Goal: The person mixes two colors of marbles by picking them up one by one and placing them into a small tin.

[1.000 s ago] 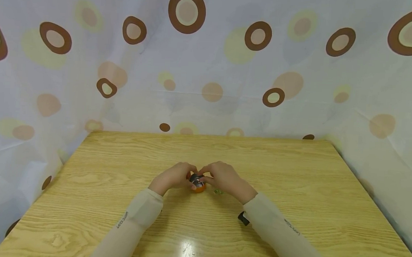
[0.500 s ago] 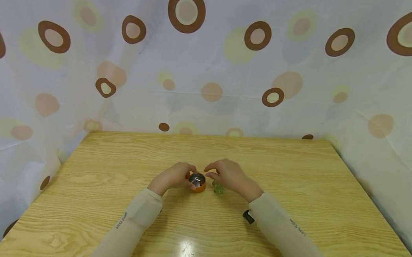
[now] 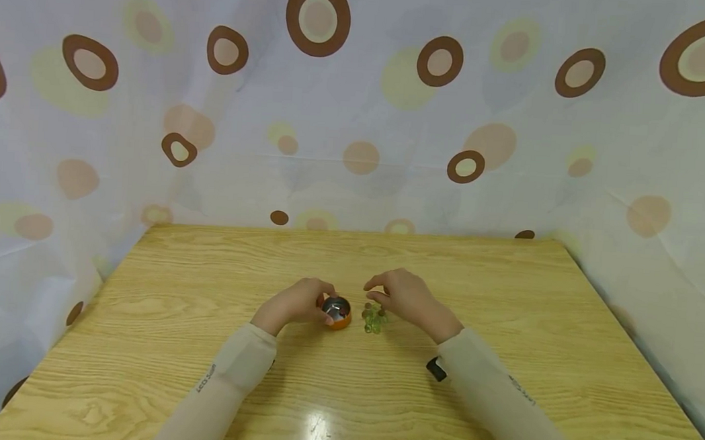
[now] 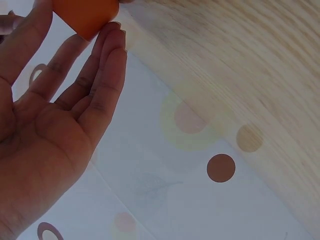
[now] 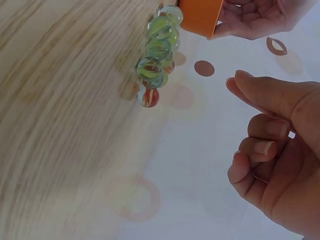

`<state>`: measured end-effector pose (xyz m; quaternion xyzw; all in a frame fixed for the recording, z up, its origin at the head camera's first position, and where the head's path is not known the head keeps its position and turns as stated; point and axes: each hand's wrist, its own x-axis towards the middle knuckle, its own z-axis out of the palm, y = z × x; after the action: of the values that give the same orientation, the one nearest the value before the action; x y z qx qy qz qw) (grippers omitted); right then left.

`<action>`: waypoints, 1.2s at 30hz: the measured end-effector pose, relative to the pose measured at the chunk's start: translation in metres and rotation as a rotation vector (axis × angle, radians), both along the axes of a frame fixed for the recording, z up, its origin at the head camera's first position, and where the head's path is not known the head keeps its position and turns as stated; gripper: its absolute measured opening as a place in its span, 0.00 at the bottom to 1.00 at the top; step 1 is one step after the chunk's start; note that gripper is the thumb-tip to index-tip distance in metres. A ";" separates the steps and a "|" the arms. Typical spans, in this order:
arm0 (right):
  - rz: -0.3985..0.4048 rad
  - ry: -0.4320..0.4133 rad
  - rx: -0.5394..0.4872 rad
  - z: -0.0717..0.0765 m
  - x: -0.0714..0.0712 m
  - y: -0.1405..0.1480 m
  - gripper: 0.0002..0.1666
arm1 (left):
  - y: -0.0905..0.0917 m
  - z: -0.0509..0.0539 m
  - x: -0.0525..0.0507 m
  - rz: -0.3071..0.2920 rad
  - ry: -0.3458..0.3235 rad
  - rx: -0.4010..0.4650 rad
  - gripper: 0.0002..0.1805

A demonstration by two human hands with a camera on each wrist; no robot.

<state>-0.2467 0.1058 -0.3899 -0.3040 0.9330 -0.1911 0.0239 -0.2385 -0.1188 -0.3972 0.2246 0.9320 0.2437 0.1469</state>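
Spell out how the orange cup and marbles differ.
The orange cup is opaque with a shiny metallic inside; the marbles are see-through with coloured swirls. The orange cup is larger than any of the marbles. The left hand grips the orange cup, while neither hand grips the marbles. Both look round from above.

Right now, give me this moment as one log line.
left grip: holds orange cup | right grip: holding nothing visible, near marbles | marbles: clustered on table beside cup

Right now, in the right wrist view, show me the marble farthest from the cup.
The red-and-white marble, at the cluster's end away from the cup; most others look green.
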 end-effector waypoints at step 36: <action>-0.024 0.010 0.104 -0.021 -0.007 0.018 0.05 | -0.001 -0.001 0.000 0.003 0.002 0.009 0.23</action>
<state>-0.2533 0.1236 -0.4111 -0.2922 0.9454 -0.1408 0.0327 -0.2380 -0.1199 -0.3982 0.2239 0.9315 0.2477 0.1444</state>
